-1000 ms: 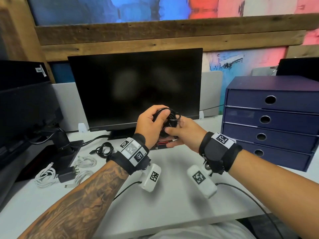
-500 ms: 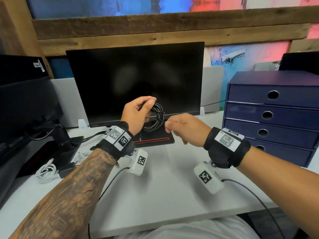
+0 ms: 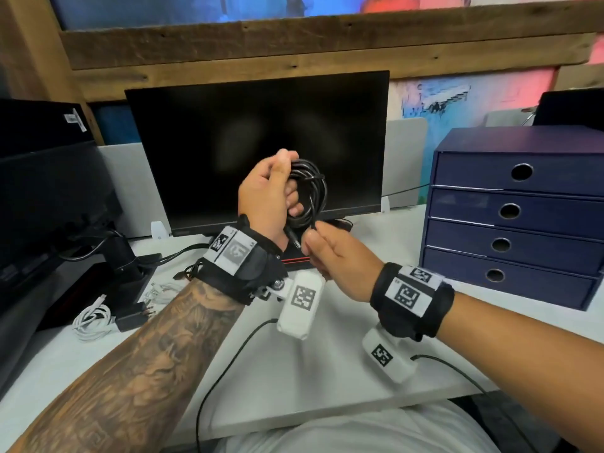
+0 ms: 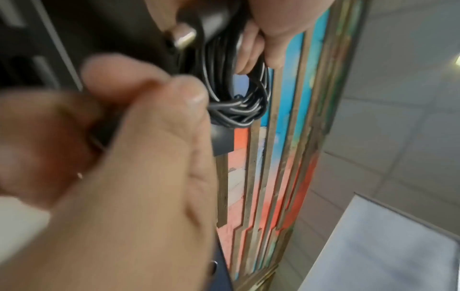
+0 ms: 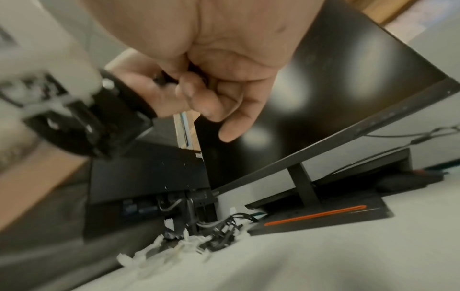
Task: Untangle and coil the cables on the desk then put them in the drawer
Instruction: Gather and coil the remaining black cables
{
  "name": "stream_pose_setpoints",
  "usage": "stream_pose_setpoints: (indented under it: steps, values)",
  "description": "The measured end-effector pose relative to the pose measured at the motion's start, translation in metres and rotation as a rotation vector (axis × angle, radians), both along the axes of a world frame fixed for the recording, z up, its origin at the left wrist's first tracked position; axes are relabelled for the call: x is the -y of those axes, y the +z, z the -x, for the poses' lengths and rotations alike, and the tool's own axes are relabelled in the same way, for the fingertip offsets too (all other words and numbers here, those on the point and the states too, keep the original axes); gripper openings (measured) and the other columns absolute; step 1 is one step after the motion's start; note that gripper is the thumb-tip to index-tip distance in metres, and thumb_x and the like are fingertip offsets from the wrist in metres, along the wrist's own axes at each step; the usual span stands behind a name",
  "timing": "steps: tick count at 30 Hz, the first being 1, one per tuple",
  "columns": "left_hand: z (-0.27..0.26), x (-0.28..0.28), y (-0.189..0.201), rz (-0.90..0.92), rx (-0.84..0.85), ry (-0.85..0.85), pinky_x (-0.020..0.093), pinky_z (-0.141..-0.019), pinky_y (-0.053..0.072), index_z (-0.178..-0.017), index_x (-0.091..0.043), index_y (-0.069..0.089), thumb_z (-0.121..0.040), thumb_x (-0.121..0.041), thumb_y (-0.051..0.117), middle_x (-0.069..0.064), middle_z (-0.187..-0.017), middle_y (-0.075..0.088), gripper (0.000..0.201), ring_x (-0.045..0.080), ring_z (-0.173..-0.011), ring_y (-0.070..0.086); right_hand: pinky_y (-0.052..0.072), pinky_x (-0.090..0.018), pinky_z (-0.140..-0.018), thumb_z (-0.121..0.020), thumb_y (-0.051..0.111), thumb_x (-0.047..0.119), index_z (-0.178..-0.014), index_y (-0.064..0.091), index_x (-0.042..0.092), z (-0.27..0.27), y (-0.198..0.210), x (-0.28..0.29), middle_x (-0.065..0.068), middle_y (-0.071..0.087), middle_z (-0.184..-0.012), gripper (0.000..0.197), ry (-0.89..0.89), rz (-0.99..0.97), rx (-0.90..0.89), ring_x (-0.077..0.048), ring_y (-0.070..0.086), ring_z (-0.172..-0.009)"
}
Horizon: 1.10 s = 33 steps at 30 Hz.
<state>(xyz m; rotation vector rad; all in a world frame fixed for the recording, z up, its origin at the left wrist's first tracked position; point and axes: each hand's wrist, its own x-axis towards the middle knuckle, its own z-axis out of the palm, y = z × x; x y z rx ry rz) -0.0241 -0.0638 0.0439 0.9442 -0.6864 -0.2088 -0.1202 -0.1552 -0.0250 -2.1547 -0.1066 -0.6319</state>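
The left hand [image 3: 266,197] still grips the black cable coil [image 3: 309,194] above the desk [image 3: 268,380]; the right hand [image 3: 336,259], apart a moment ago, now pinches its loose end by the plug [image 3: 292,238].

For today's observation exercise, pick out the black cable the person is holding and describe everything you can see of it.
The black cable is thin, glossy and rubbery-looking, wound into several loose round loops. It is held upright in the air before the dark monitor, above the desk. The left hand holds one side of the bundle, fingers through the loops. A loose end with a plug hangs from the bottom, and the right hand pinches the strand there. Nothing else touches it.
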Motion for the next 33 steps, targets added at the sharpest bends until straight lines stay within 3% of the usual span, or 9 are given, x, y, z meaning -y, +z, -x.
stream_pose_setpoints:
  steps: [3, 7, 10, 13, 16, 19, 24, 28, 33]
  values:
    - [0.002, 0.004, -0.007, 0.03, -0.25, -0.12, 0.018, -0.037, 0.027, -0.099, -0.013, 0.064, -0.103, -0.034, 0.05, -0.006, -0.053, 0.035, 0.026, 0.003, -0.04, 0.029, 0.049, -0.043, -0.065, -0.107, 0.034, 0.036, -0.089, 0.051, 0.021, -0.003, -0.009, 0.005, -0.007, 0.062, -0.075, 0.029, -0.111, 0.164, -0.01, -0.023, 0.056, -0.066]
    - [0.001, 0.003, -0.001, 0.081, -0.37, -0.195, 0.016, -0.036, 0.027, -0.101, -0.014, 0.062, -0.103, -0.037, 0.048, -0.007, -0.052, 0.034, 0.027, 0.002, -0.037, 0.028, 0.044, -0.037, -0.065, -0.107, 0.031, 0.039, -0.09, 0.044, 0.027, -0.005, -0.003, 0.011, 0.009, 0.058, -0.069, 0.024, -0.269, 0.399, 0.075, -0.014, 0.055, -0.065]
    - [0.0, -0.003, 0.003, 0.12, -0.435, -0.238, 0.016, -0.036, 0.028, -0.1, -0.013, 0.061, -0.103, -0.036, 0.048, -0.006, -0.052, 0.033, 0.026, 0.002, -0.036, 0.029, 0.05, -0.042, -0.068, -0.102, 0.02, 0.049, -0.096, 0.048, 0.02, -0.009, 0.005, 0.019, 0.003, 0.064, -0.076, 0.041, -0.35, 0.567, 0.099, -0.026, 0.06, -0.071]
    - [0.005, -0.005, 0.001, 0.144, -0.525, -0.355, 0.016, -0.034, 0.03, -0.098, -0.012, 0.06, -0.103, -0.036, 0.048, -0.006, -0.053, 0.032, 0.027, 0.003, -0.034, 0.03, 0.05, -0.04, -0.065, -0.103, 0.015, 0.047, -0.104, 0.053, 0.013, -0.007, 0.005, 0.028, -0.005, 0.066, -0.08, 0.051, -0.396, 0.672, 0.151, -0.032, 0.062, -0.071]
    - [0.01, -0.001, -0.003, 0.154, -0.54, -0.444, 0.017, -0.033, 0.033, -0.096, -0.012, 0.062, -0.104, -0.036, 0.047, -0.006, -0.053, 0.032, 0.029, 0.003, -0.034, 0.031, 0.052, -0.04, -0.061, -0.099, 0.011, 0.053, -0.109, 0.057, 0.008, -0.006, 0.002, 0.035, -0.007, 0.068, -0.079, 0.065, -0.403, 0.712, 0.191, -0.031, 0.062, -0.067]
    - [0.009, 0.001, -0.007, 0.149, -0.555, -0.478, 0.017, -0.033, 0.033, -0.096, -0.012, 0.061, -0.104, -0.036, 0.046, -0.006, -0.051, 0.032, 0.029, 0.003, -0.033, 0.031, 0.054, -0.041, -0.062, -0.098, 0.012, 0.056, -0.101, 0.058, 0.01, -0.013, -0.004, 0.041, -0.006, 0.068, -0.081, 0.065, -0.381, 0.714, 0.208, -0.029, 0.064, -0.068]
    - [0.001, 0.005, -0.021, 0.097, -0.574, -0.48, 0.016, -0.034, 0.032, -0.101, -0.012, 0.06, -0.104, -0.036, 0.045, -0.006, -0.049, 0.034, 0.028, 0.003, -0.033, 0.032, 0.047, -0.031, -0.043, -0.106, 0.023, 0.05, -0.086, 0.062, 0.009, -0.019, -0.017, 0.049, -0.003, 0.061, -0.055, 0.06, -0.361, 0.779, 0.444, -0.025, 0.057, -0.043]
    - [0.004, 0.011, -0.033, 0.101, -0.592, -0.483, 0.015, -0.036, 0.032, -0.099, -0.012, 0.061, -0.105, -0.037, 0.044, -0.006, -0.048, 0.033, 0.031, 0.003, -0.033, 0.031, 0.05, -0.035, -0.042, -0.105, 0.019, 0.055, -0.084, 0.064, 0.008, -0.022, -0.025, 0.059, -0.003, 0.059, -0.054, 0.068, -0.319, 0.78, 0.479, -0.025, 0.055, -0.043]
    - [-0.001, 0.014, -0.043, 0.029, -0.527, -0.383, 0.016, -0.036, 0.03, -0.104, -0.014, 0.061, -0.103, -0.036, 0.048, -0.006, -0.052, 0.034, 0.026, 0.003, -0.037, 0.031, 0.047, -0.03, -0.049, -0.098, 0.032, 0.064, -0.07, 0.067, 0.013, -0.026, -0.031, 0.067, 0.0, 0.064, -0.061, 0.068, -0.268, 0.827, 0.39, -0.022, 0.059, -0.053]
